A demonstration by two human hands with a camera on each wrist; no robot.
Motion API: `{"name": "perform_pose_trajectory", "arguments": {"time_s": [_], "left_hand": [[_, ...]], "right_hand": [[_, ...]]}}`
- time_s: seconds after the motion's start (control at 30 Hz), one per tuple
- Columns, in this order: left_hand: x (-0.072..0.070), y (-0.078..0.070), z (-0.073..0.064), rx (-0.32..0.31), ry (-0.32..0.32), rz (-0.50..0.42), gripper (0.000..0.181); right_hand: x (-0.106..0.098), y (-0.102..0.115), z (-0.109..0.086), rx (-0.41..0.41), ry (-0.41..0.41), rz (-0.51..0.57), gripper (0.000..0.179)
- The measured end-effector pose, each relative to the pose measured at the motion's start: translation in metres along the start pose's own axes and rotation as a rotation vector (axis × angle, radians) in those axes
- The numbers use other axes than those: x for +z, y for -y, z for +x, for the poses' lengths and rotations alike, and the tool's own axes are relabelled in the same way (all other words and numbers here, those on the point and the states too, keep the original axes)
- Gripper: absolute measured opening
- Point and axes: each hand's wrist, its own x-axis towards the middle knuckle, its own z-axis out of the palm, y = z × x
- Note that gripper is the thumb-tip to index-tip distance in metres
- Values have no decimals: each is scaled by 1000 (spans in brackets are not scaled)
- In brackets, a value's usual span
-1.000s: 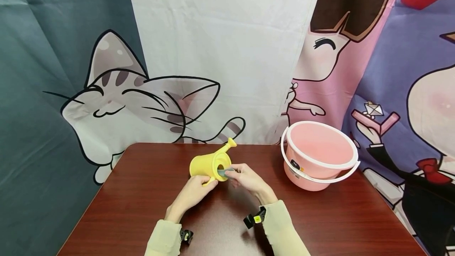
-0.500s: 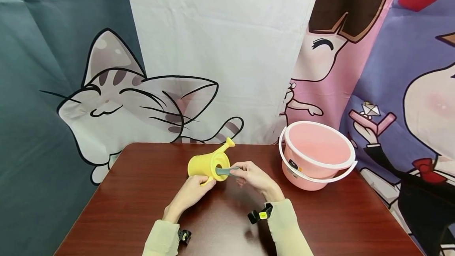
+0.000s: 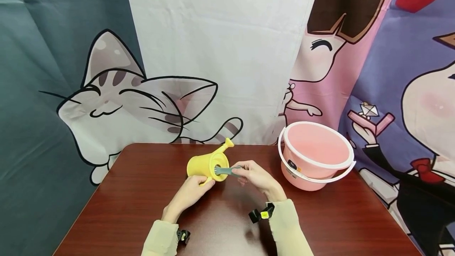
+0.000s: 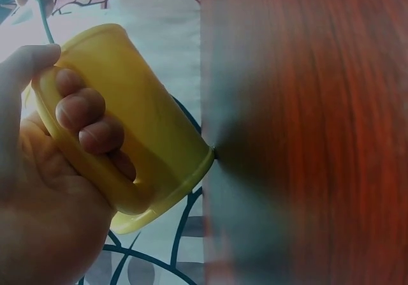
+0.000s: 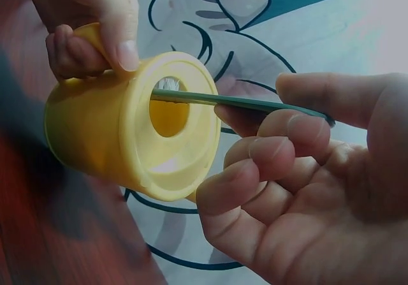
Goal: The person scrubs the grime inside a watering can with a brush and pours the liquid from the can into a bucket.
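A small yellow watering can [image 3: 199, 166] is tipped on its side above the table, its round opening facing right and its spout pointing up and to the right. My left hand [image 3: 191, 191] grips it by the handle, fingers wrapped through the loop in the left wrist view. A brush [image 3: 226, 171] with a grey-green handle reaches into the opening. Pinched between thumb and fingers, its handle is in my right hand [image 3: 256, 177]. White bristles [image 5: 168, 83] show just within the opening in the right wrist view; the rest of the brush head is hidden inside.
A pink bucket [image 3: 308, 185] with a white rim and a lowered white carrying handle stands at the table's right rear. The dark red wooden table [image 3: 213, 220] ends at a printed cloth backdrop [image 3: 220, 50].
My right hand has moved to the right and drawn the brush partly out of the watering can, so more of its handle shows. My left hand keeps its grip.
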Motion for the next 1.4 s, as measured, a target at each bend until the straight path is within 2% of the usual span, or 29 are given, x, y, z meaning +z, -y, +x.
{"name": "perform_pose_trajectory", "arguments": {"time_s": [0.33, 0.57, 0.83, 1.17, 1.4], "left_hand": [[2, -1, 1, -9, -4, 12, 46], [1, -2, 0, -2, 0, 18, 46], [-1, -3, 0, -4, -1, 29, 46], [-1, -3, 0, -1, -3, 37, 46], [-1, -4, -1, -5, 2, 29, 46]], "right_hand": [[6, -8, 6, -6, -1, -22, 30], [19, -18, 14, 21, -31, 22, 25], [27, -17, 18, 24, -60, -38, 22], [24, -11, 16, 25, -50, -57, 22], [18, -4, 9, 18, -35, -120, 22]]}}
